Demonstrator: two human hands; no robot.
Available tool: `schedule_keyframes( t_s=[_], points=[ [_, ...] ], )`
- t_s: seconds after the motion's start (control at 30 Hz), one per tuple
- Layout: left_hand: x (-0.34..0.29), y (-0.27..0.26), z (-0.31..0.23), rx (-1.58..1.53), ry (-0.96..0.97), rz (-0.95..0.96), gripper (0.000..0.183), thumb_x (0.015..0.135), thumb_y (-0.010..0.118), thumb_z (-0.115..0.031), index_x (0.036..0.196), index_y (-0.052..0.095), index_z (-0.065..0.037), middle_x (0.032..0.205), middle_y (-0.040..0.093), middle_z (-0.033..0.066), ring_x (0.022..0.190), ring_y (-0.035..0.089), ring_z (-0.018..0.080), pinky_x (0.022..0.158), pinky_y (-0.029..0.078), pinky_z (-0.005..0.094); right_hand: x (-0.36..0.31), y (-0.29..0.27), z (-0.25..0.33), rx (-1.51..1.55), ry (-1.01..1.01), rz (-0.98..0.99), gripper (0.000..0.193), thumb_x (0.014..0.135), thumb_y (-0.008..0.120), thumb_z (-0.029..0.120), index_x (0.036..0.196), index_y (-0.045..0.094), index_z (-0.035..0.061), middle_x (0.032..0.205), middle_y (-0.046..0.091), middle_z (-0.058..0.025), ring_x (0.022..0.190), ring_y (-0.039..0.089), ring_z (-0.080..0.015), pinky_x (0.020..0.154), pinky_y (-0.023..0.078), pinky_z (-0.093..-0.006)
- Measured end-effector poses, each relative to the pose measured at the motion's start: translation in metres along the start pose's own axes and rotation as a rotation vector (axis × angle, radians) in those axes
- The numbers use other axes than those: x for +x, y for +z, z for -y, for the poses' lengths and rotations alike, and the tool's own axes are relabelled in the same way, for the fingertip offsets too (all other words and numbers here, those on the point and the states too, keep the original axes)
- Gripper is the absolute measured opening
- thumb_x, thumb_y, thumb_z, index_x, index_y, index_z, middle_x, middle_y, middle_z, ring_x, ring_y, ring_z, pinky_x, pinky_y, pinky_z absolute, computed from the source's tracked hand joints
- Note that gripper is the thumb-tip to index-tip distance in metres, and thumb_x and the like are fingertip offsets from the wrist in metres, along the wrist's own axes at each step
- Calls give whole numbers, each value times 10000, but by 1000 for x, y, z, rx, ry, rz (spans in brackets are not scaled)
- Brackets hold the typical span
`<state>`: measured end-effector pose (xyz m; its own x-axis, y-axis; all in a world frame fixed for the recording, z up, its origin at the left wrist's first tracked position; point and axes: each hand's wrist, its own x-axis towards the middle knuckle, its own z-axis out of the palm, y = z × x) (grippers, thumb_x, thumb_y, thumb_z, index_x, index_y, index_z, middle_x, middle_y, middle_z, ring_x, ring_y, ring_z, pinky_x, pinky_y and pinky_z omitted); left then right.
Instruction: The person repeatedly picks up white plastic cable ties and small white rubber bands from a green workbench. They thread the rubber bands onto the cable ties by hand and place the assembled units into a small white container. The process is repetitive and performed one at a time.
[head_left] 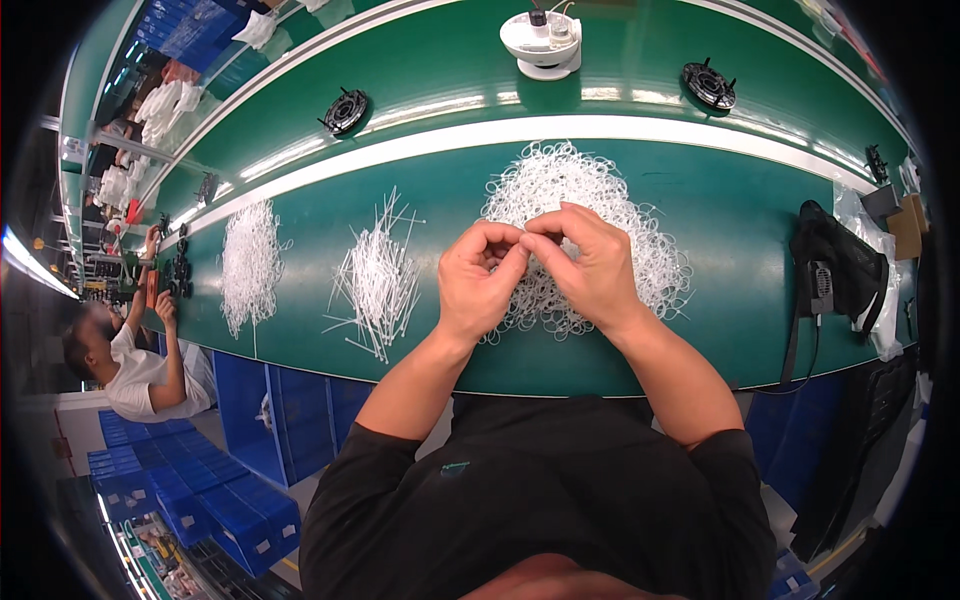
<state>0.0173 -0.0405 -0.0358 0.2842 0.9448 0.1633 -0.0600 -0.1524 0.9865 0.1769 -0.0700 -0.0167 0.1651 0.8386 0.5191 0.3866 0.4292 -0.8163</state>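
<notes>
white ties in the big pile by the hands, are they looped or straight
Looped: the visible ties curl into rings, their round outlines plain along the edge. For those buried deeper, cannot tell.

Nothing readable; teal mark on shirt illegible.

Left hand and right hand meet over white loops
They touch at the tips; anything pinched is too small to tell. Further left on the green counter lie straight ties and another white pile.
</notes>
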Motion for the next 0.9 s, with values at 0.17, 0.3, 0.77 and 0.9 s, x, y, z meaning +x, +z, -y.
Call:
schedule_keyframes(
  t_s=[0.17, 0.3, 0.77, 0.9],
  points=[
    [4, 0, -5, -85, -30, -15, 112, 943, 688, -5, 1039, 658, 43, 899, 687, 52, 758, 648, 76, 672, 540, 217, 0, -1, -1, 39, 20, 13, 111, 834, 763, 58, 930, 713, 32, 831, 712, -95, 776, 689, -257, 689, 542, -356],
    [3, 1, -10, 22, -6, 7, 118, 935, 692, -2, 1042, 660, 36, 911, 689, 46, 749, 646, 77, 674, 546, 224, -1, -2, 0, 62, 68, 14, 97, 837, 747, 44, 917, 695, 25, 837, 710, -106, 791, 693, -267, 695, 547, -360],
    [25, -6, -39, 750, 638, 269, 288, 786, 717, 86, 1055, 709, -17, 949, 716, 121, 851, 701, 324, 729, 570, 362, 6, -25, 9, -49, -41, 95, 202, 833, 722, 30, 940, 551, 39, 765, 655, -113, 764, 670, -303, 755, 515, -409],
    [28, 2, -42, 473, 302, 274, 176, 877, 721, 34, 1048, 734, -2, 905, 740, 98, 765, 720, 179, 674, 567, 299, 5, -39, 9, 22, -30, 98, 178, 848, 697, 6, 994, 598, 26, 847, 669, -128, 774, 677, -308, 691, 533, -397]
  ],
)
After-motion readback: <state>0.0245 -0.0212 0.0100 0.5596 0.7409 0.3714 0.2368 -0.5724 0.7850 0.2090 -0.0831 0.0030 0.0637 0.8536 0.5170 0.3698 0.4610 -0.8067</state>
